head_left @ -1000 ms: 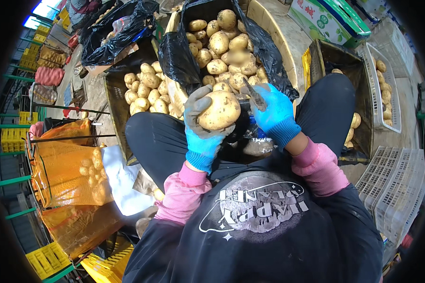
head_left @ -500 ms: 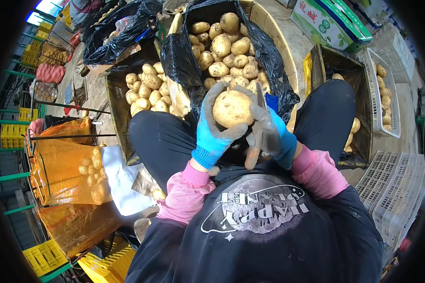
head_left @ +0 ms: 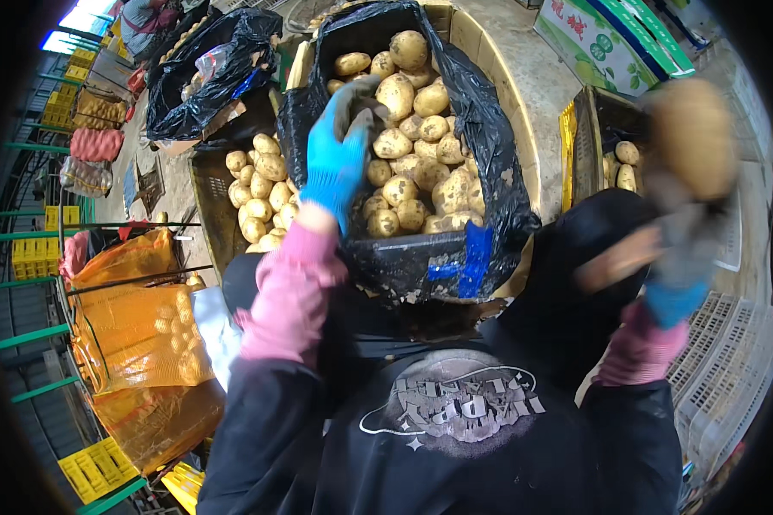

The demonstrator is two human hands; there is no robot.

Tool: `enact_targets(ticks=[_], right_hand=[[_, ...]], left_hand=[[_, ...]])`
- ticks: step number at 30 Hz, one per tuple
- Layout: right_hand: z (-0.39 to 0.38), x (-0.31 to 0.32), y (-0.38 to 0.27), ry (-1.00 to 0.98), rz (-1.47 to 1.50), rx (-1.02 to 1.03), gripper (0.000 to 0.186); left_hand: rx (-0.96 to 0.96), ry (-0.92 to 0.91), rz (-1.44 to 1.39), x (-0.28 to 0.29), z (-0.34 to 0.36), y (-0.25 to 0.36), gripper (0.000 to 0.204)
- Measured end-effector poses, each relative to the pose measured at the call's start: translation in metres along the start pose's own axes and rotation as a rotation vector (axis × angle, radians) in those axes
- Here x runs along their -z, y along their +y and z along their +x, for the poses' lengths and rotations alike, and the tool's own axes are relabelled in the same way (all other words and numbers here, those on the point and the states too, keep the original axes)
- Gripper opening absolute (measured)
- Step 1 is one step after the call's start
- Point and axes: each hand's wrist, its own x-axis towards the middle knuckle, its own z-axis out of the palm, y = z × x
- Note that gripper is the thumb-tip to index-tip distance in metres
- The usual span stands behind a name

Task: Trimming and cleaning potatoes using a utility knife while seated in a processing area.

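Note:
My left hand (head_left: pixel 342 142), in a blue and grey work glove, reaches into a black-lined box (head_left: pixel 386 270) of potatoes. Its fingers are apart and bent over the potatoes, close to a round potato (head_left: pixel 395 96). Far to the right, my right hand (head_left: pixel 680 227) grips a big potato (head_left: pixel 694 137), both smeared by motion. A tan, elongated shape (head_left: pixel 623 257) juts from this hand toward my knee; blur hides what it is. Below the raised potato stands a dark crate (head_left: pixel 586 142) with a few potatoes (head_left: pixel 626 165) in it.
Left of the box, another crate (head_left: pixel 210 202) holds smaller potatoes. Farther left are orange mesh sacks (head_left: pixel 133 335) and a yellow crate (head_left: pixel 97 469). White plastic crates (head_left: pixel 721 369) stand at right, a printed carton (head_left: pixel 605 47) at the back right. Another person (head_left: pixel 142 21) shows at the far upper left.
Both hands held the big potato over my lap. My right hand has carried it to the right; my left hand has let go and moved up and left to the potatoes in the box.

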Motion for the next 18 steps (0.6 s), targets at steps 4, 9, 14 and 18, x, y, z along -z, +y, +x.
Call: enact_targets(ticks=[4, 9, 14, 18], right_hand=[[0.079, 0.157, 0.09, -0.268, 1.146, -0.559, 0.061], [-0.064, 0.238, 0.275, 0.466, 0.585, -1.139, 0.053], [-0.119, 0.18, 0.251, 0.357, 0.93, -1.265, 0.053], [-0.151, 0.149, 0.265, 0.156, 0.173, -0.912, 0.033]], left_hand=[[0.21, -0.379, 0.754, 0.006, 0.07, -0.155, 0.055], [0.493, -0.809, 1.217, -0.061, 0.031, -0.22, 0.101], [0.518, -0.785, 1.165, -0.044, 0.037, -0.225, 0.094], [0.506, -0.729, 1.199, -0.057, 0.038, -0.208, 0.086]])
